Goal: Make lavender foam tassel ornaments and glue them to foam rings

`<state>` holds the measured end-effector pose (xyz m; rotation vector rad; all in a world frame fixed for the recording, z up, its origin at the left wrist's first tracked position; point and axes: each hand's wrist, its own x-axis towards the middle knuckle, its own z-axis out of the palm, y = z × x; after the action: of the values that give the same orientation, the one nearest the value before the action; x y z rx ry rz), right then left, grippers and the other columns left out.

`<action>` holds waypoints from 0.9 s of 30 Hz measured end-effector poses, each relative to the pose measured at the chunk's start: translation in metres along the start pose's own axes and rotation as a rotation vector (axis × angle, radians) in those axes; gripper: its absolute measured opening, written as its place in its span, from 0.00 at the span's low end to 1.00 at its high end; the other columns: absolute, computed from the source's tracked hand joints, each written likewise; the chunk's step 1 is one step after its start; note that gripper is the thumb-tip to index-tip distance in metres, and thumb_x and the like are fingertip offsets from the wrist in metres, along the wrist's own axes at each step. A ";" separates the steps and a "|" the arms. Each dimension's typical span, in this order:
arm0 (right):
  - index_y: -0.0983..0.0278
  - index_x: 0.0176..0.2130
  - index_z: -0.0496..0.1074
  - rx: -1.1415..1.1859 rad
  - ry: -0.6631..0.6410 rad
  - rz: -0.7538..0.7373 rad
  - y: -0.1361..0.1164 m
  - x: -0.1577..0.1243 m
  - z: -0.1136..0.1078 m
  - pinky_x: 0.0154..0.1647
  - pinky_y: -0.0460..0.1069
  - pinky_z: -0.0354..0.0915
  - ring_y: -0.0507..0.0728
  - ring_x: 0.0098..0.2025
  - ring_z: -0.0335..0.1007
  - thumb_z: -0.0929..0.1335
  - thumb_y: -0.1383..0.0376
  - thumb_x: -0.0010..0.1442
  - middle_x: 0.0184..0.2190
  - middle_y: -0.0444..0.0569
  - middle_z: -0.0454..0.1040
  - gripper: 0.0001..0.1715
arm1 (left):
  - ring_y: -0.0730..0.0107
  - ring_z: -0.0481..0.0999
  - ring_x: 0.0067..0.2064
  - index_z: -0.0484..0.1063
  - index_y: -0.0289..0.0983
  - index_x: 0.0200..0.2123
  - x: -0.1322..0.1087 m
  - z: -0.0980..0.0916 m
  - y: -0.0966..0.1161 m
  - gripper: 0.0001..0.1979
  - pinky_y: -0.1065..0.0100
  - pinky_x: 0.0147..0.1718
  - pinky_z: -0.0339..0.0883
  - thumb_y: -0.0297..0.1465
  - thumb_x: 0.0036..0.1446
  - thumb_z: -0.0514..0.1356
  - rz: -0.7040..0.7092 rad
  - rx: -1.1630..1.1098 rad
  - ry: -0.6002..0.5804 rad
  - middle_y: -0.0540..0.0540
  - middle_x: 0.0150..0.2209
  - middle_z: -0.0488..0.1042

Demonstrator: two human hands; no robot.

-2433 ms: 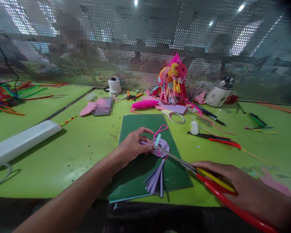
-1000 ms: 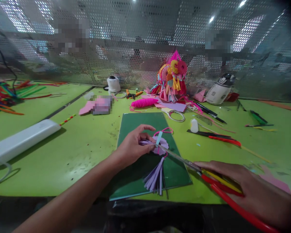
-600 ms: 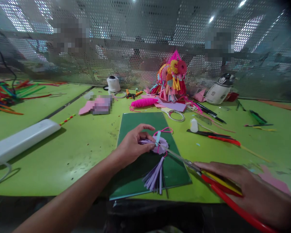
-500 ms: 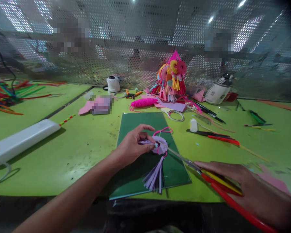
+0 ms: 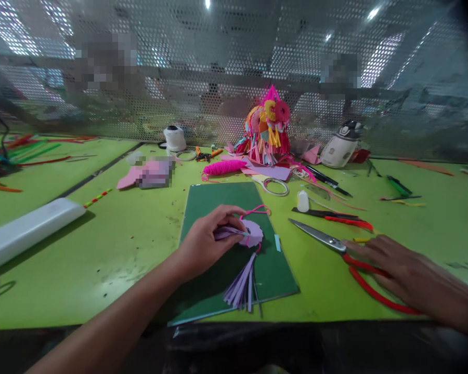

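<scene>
Fingers of my left hand [image 5: 205, 239] are closed in a pinch on a lilac paper tassel [image 5: 229, 232], beside a scalloped lilac paper disc [image 5: 253, 234] with pink yarn through it. Below the disc a second lilac fringed tassel [image 5: 242, 285] lies spread out. These rest on a dark green board [image 5: 273, 275]. Off to the right, my right hand [image 5: 398, 270] is low over the table, its fingers on the red handles of the scissors [image 5: 323, 236]. Their blades point left, apart from the disc. A yellow piece [image 5: 361, 240] shows by those fingers; its kind is unclear.
A pale blue strip [image 5: 277, 242] lies on the board's right side. Beyond are a pink yarn bundle [image 5: 224, 167], a tape roll [image 5: 276, 187], a small white bottle [image 5: 303, 201] and a colourful tasselled hanging [image 5: 271, 130]. At left lies a white power strip [image 5: 31, 231].
My right hand has drawn the scissors back from the disc, rightward to the table. The pale blue strip now shows on the board. My left hand keeps its pinch.
</scene>
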<state>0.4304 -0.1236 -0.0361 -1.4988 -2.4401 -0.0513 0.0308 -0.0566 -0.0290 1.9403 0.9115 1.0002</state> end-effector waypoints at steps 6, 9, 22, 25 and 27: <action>0.50 0.51 0.70 0.019 -0.039 -0.066 0.027 0.014 -0.015 0.41 0.56 0.69 0.63 0.42 0.71 0.67 0.58 0.57 0.41 0.50 0.74 0.21 | 0.75 0.77 0.40 0.63 0.40 0.52 -0.004 0.003 0.003 0.20 0.72 0.45 0.67 0.25 0.57 0.61 0.205 0.199 0.082 0.50 0.37 0.77; 0.54 0.50 0.69 0.160 0.111 0.002 -0.023 0.040 -0.020 0.49 0.57 0.65 0.62 0.48 0.68 0.66 0.60 0.60 0.45 0.51 0.73 0.18 | 0.73 0.76 0.42 0.63 0.40 0.53 -0.005 0.005 0.004 0.21 0.71 0.46 0.67 0.24 0.57 0.60 0.296 0.320 0.110 0.50 0.38 0.77; 0.62 0.35 0.72 0.777 0.098 -0.075 -0.146 0.130 0.035 0.42 0.51 0.63 0.54 0.39 0.67 0.71 0.66 0.54 0.34 0.46 0.72 0.06 | 0.71 0.75 0.43 0.63 0.42 0.51 -0.012 0.012 0.002 0.18 0.70 0.42 0.67 0.23 0.59 0.58 0.344 0.443 0.038 0.47 0.43 0.75; 0.64 0.30 0.71 0.865 0.083 0.019 -0.148 0.131 0.035 0.37 0.49 0.62 0.53 0.34 0.66 0.72 0.66 0.54 0.30 0.45 0.70 0.05 | 0.72 0.75 0.45 0.63 0.42 0.51 -0.011 0.012 0.007 0.17 0.72 0.44 0.67 0.23 0.59 0.58 0.341 0.409 0.041 0.48 0.43 0.75; 0.65 0.27 0.71 0.958 0.031 0.086 -0.151 0.132 0.035 0.35 0.49 0.61 0.52 0.32 0.65 0.72 0.65 0.53 0.28 0.45 0.69 0.07 | 0.73 0.75 0.44 0.62 0.42 0.51 -0.011 0.012 0.008 0.19 0.72 0.45 0.67 0.23 0.58 0.58 0.338 0.405 0.033 0.49 0.42 0.75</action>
<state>0.2342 -0.0721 -0.0192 -1.1017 -1.8752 0.9497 0.0384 -0.0729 -0.0303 2.4871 0.8712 1.1031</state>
